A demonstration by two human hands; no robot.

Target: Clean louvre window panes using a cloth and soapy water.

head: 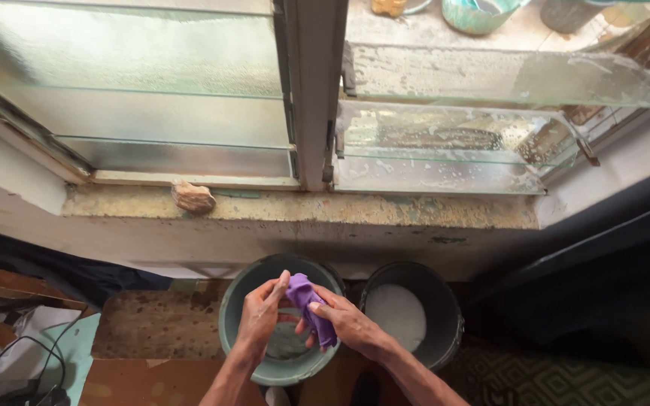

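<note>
A purple cloth (308, 301) is bunched and twisted between both hands, right over a grey-green bucket (236, 301) on the floor. My left hand (259, 318) grips the cloth's upper end from the left. My right hand (347, 323) closes around its lower end from the right. The bucket holds a little dirty water, partly hidden by the hands.
A dark bucket (445, 301) with whitish soapy water stands right of the first. Above is a stained window sill (385, 210) with a small stone (193, 198) on it, and soapy glass louvre panes (438, 143). Cables and papers (9, 361) lie at lower left.
</note>
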